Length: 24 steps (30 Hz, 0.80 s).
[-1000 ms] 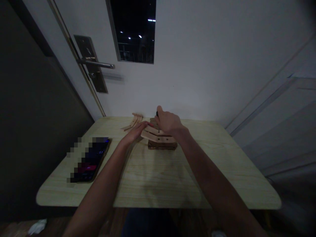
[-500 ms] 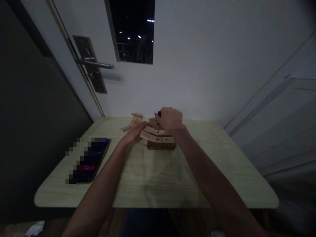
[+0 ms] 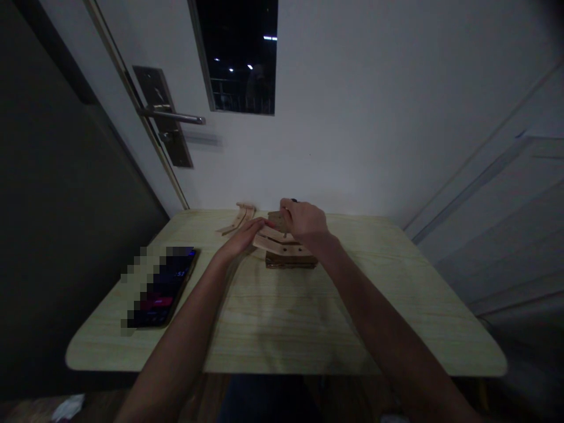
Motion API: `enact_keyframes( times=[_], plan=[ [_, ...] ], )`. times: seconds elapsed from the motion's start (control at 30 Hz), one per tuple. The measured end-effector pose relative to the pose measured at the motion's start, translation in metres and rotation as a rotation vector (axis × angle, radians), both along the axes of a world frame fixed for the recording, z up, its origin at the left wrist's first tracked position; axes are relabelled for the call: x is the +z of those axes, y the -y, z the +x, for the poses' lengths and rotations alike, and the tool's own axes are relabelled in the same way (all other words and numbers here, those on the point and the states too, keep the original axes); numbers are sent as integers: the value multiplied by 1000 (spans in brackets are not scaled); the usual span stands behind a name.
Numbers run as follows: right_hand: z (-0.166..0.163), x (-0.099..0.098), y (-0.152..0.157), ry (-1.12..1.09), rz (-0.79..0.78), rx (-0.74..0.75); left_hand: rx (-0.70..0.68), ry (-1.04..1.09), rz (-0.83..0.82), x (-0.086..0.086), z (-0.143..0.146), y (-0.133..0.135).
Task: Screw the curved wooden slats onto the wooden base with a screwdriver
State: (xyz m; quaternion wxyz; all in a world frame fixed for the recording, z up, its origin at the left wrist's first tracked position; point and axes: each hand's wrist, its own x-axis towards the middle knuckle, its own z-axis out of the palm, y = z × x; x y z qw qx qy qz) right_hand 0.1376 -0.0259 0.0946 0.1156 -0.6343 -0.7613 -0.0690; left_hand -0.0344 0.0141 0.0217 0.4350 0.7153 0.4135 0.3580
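My right hand (image 3: 307,218) is closed around a screwdriver, its dark handle end (image 3: 294,201) showing above my fingers. Its thin metal shaft (image 3: 285,235) points down at a bent, pale wooden piece (image 3: 273,244), which has a long gap along it and small dark holes. At the left end of this piece, my left hand (image 3: 247,236) grips it with the fingertips. Beneath the wood lies a brown block (image 3: 291,261) that looks like stacked cardboard; part of it is covered by the wood and my right hand.
A similar bent wooden piece (image 3: 238,220) lies behind my left hand. To the left rests a phone (image 3: 171,294) with its screen lit, partly pixelated. The pale wood-grain table (image 3: 352,329) meets a white door (image 3: 352,117) with a metal handle (image 3: 178,117).
My right hand has turned and dipped slightly with the screwdriver, whose handle end now shows farther right. My left hand stays on the wooden piece. The view has shifted slightly.
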Motion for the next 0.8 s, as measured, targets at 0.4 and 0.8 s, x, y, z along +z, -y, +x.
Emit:
enact_keyframes(
  times=[0.4,0.8],
  plan=[
    [16,-23,-11,-537,61,338,5,-21,-2,0,0,-1],
    [31,-33,0,-696,73,317,-5,-7,-17,1,1,1]
  ],
)
